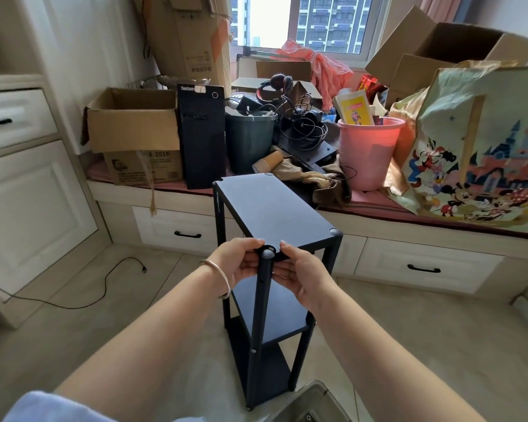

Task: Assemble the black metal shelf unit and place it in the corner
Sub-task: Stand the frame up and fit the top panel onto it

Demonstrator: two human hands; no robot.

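Note:
The black metal shelf unit (pixel 272 214) stands upright on the floor in front of me, with three flat shelves joined by round corner posts. Grey caps sit on the top corners. My left hand (pixel 238 263) and my right hand (pixel 302 275) both grip the near corner of the top shelf, fingers curled around the post (pixel 264 287) just below its grey cap (pixel 268 253). A bracelet circles my left wrist.
A cushioned window bench (pixel 378 199) behind the shelf is piled with cardboard boxes, a black computer tower (pixel 200 135), a green bin, a pink bin (pixel 366 150) and a printed bag. White drawers line the left wall. A black cable (pixel 104 284) lies on the floor at left.

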